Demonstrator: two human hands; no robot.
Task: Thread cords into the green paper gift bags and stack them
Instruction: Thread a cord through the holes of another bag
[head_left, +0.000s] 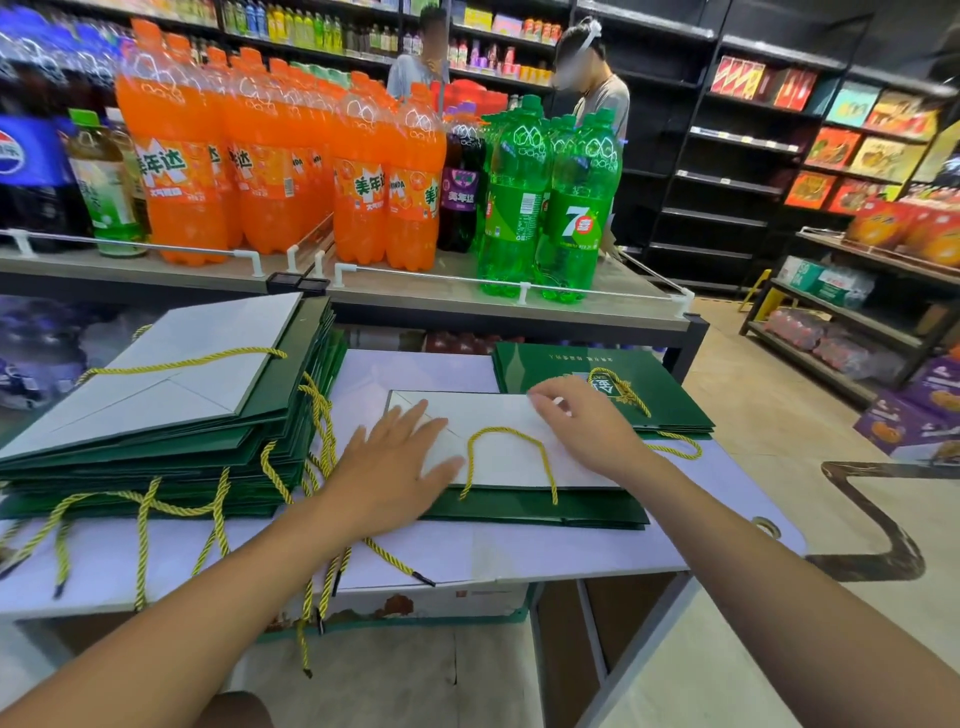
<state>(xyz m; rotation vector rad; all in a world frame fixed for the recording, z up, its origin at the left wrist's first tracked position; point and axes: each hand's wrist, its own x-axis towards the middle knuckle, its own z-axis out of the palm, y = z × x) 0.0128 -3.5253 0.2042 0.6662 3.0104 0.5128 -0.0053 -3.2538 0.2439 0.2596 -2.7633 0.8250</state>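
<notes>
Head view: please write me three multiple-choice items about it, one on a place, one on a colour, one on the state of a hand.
1. Where does the tall stack of bags lie, seen from the bag under the hands?
A) to its left
B) to its right
C) up on the bottle shelf

2. What colour is the cord loop on that bag?
A) red
B) yellow
C) white

3. How is the left hand?
A) flat on the bag, fingers straight
B) curled round a bottle
C) hanging off the table

Answers:
1 A, the stack lies to the left of that bag.
2 B, the loop shows yellow against the bag's white side.
3 A, its palm and straight fingers lie on the bag.
</notes>
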